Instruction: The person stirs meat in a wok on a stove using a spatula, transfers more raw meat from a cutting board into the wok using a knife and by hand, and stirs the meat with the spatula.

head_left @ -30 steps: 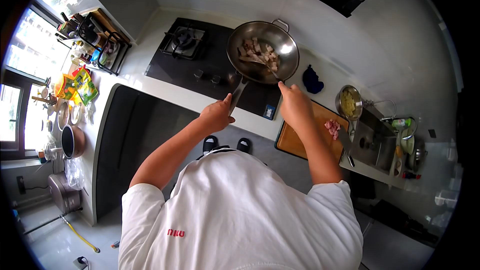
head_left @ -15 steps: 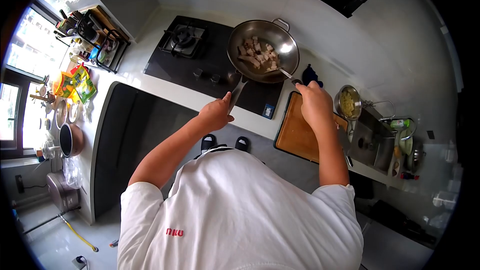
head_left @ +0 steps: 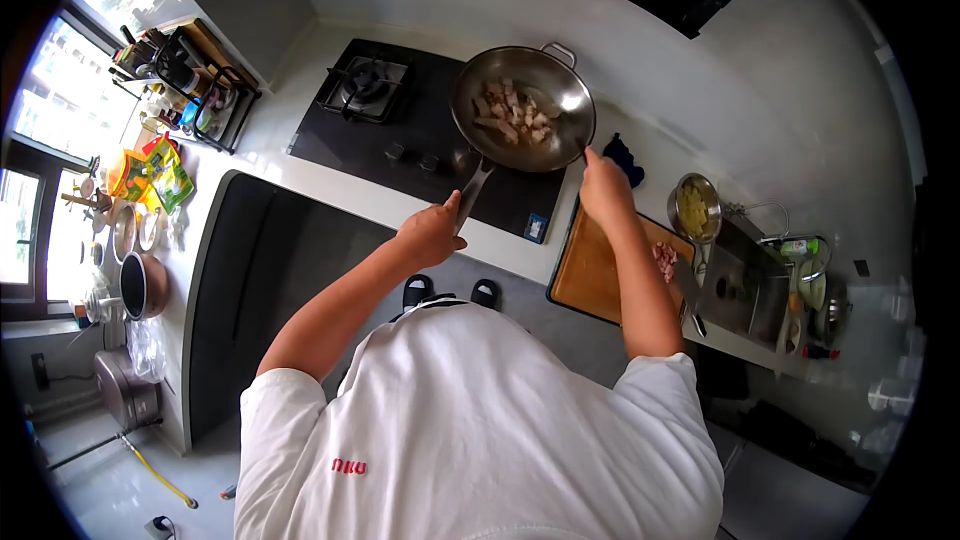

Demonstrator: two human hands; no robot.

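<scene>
A steel wok [head_left: 548, 77] sits on the right side of the black gas stove [head_left: 335, 145], with browned pieces of meat [head_left: 512, 112] gathered in its middle. My left hand [head_left: 430, 232] is closed around the wok's long handle [head_left: 474, 190]. At the wok's right rim, my right hand [head_left: 607, 190] grips a spatula [head_left: 584, 146]; most of it is hidden by the hand or hard to make out. Below that arm lies a brown cutting board [head_left: 590, 275], partly covered by the forearm, with pink raw meat [head_left: 664, 260] and a knife [head_left: 690, 295] at its right.
A metal bowl of pale yellow pieces [head_left: 680, 192] stands beside the sink [head_left: 755, 315]. A dark blue cloth [head_left: 625, 158] lies behind the board. On the left are an unused burner [head_left: 366, 85], a dark pot [head_left: 143, 285], food packets [head_left: 165, 172] and a rack [head_left: 215, 100].
My right hand has moved left and slightly up with the spatula, nearer the wok. The meat has shifted slightly, and raw meat on the board has come into view. My left hand keeps its grip.
</scene>
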